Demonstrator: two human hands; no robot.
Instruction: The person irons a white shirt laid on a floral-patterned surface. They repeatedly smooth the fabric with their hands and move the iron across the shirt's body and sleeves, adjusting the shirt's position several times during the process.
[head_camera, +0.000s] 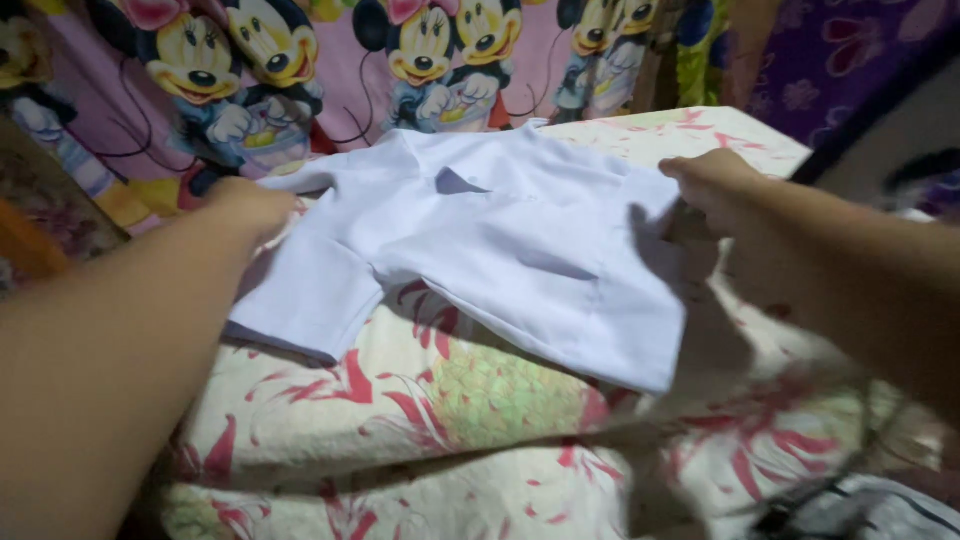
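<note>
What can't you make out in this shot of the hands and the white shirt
Head view:
- Left hand: fingers hidden, curled at the white shirt; grip unclear.
- Right hand: fingertips tucked behind the shirt's edge.
- Shirt's front: faces down on the floral cover.
- Dark object: cut off by the bottom edge, blurred.

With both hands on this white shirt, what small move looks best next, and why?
Probably draw the two hands apart to pull the white shirt flat. The left hand pins one edge and the right hand grips the opposite edge, yet folds remain across its middle, and it lies askew on the floral cloth.
</note>
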